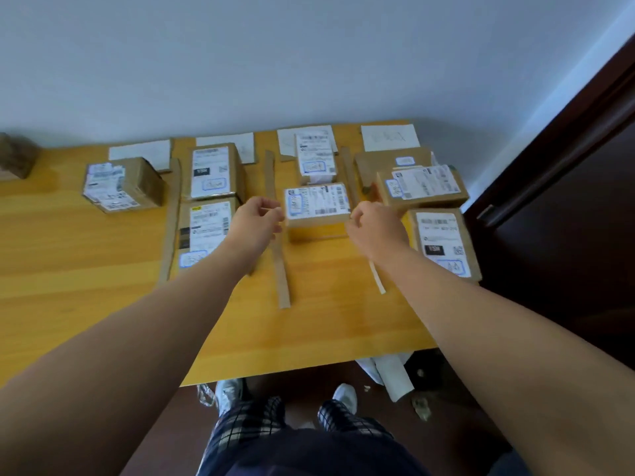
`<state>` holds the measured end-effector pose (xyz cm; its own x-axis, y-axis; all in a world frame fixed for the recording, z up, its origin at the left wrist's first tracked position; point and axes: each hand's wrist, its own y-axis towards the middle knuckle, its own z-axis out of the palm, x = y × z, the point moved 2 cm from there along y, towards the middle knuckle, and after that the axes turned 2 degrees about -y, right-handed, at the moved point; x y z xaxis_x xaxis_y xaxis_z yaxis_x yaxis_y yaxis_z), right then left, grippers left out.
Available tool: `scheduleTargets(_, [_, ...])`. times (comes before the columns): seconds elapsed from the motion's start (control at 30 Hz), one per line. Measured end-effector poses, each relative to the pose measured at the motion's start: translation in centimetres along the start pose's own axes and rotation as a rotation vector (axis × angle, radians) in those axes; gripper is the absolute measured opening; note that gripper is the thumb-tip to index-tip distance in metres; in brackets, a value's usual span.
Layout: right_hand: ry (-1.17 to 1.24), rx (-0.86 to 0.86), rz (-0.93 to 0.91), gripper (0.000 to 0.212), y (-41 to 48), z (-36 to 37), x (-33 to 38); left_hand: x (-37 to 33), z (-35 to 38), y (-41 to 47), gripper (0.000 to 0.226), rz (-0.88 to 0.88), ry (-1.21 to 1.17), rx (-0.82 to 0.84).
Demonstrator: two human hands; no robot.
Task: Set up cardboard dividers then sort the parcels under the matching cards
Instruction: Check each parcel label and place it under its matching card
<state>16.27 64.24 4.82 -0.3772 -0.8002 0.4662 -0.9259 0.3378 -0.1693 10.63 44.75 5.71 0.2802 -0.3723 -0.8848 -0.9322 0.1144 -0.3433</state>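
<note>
A brown parcel point(318, 205) with a white label lies in the third lane of the yellow table point(86, 286). My left hand point(257, 219) grips its left end and my right hand point(376, 226) its right end, fingers curled. Cardboard divider strips point(173, 218) point(276, 242) point(347, 176) run front to back between the lanes. White cards point(141, 152) point(240, 140) point(287, 139) point(390, 137) lie along the wall. Other parcels sit under them: one on the left point(120, 185), two in the second lane point(213, 171) point(204, 235), one behind the held parcel point(316, 159), three on the right point(422, 185) point(443, 242) point(378, 164).
A thin pale strip point(377, 278) lies under my right forearm. A brown block point(15, 159) sits at the far left by the wall. A dark door point(567, 201) stands right of the table. White paper and scraps point(391, 372) lie on the floor by my feet.
</note>
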Motion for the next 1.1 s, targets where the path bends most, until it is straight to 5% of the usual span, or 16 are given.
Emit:
scheduleTargets(0.77, [0.141, 0.038, -0.120, 0.018, 5.6, 19.9, 38.9, 7.9, -36.6, 15.0, 0.011, -0.009, 0.069, 0.011])
scheduleTargets(1.1, [0.083, 0.109, -0.169, 0.021, 10.7, 25.3, 49.1, 12.1, -49.1, 23.9, 0.046, 0.022, 0.537, -0.180])
